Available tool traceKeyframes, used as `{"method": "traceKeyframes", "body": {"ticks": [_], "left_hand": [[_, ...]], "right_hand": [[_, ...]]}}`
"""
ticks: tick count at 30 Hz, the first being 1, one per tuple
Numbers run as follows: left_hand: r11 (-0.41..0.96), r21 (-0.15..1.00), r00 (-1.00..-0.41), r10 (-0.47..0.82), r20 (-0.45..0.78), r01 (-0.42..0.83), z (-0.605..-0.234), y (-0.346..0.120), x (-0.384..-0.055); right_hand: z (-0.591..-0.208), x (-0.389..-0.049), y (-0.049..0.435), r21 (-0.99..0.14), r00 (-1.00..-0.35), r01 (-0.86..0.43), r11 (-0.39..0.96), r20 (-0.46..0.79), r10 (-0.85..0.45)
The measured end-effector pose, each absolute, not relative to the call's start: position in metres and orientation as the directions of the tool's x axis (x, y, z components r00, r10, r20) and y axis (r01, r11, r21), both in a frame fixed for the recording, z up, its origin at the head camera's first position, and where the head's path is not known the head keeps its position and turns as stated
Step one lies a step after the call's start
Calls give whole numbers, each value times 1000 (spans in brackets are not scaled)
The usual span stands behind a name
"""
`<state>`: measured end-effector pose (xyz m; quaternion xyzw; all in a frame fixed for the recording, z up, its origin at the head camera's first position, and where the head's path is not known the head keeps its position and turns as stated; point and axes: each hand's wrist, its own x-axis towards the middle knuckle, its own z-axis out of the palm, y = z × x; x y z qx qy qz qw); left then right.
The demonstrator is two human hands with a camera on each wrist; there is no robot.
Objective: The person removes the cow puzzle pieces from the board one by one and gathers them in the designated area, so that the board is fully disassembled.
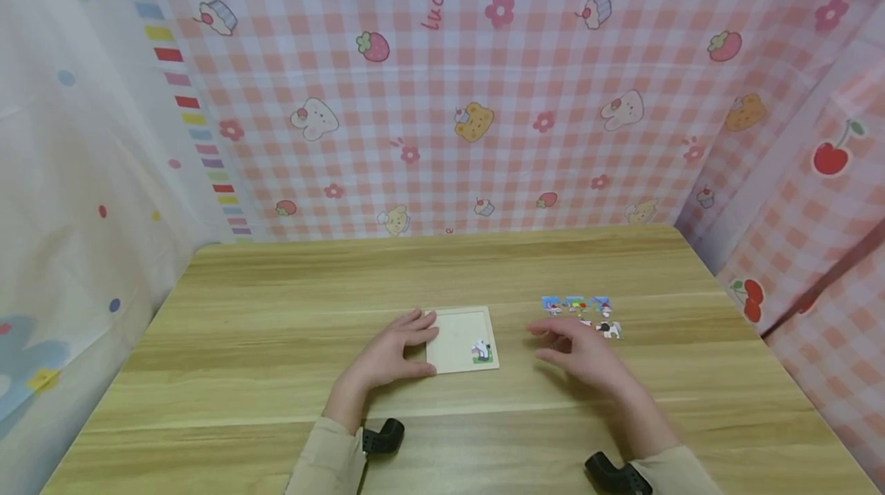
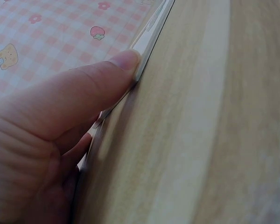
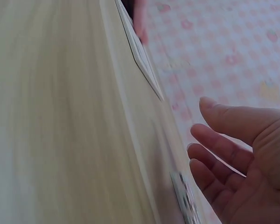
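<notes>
A square, light wooden puzzle board (image 1: 452,337) with a raised rim lies on the table. One puzzle piece (image 1: 482,351), with a white animal on green, sits in its near right corner. My left hand (image 1: 383,353) rests at the board's left side, fingers over the rim and thumb (image 2: 123,60) at the near corner. To the right of the board, my right hand (image 1: 577,353) hovers with loosely bent fingers and nothing between them. Behind it lie several colourful puzzle pieces (image 1: 603,306); the hand partly hides the nearer ones.
The wood-grain table (image 1: 276,349) reaches back to a pink checked cloth (image 1: 442,172). Another checked cloth (image 1: 816,264) hangs on the right and a white one (image 1: 104,172) on the left. A black wrist device (image 1: 383,436) sits at each sleeve.
</notes>
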<state>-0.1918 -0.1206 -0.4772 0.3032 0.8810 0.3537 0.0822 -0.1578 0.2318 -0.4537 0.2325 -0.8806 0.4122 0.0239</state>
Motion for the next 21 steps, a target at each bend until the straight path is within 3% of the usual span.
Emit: {"method": "traceKeyframes", "body": {"ticks": [7, 21], "left_hand": [[569, 672, -804, 591, 68, 475, -478, -121, -192], [566, 675, -804, 590, 70, 474, -478, -121, -191]], "right_hand": [[-460, -165, 205, -679, -845, -503, 534, 258, -468], [-464, -174, 171, -711, -835, -473, 520, 173, -522]]}}
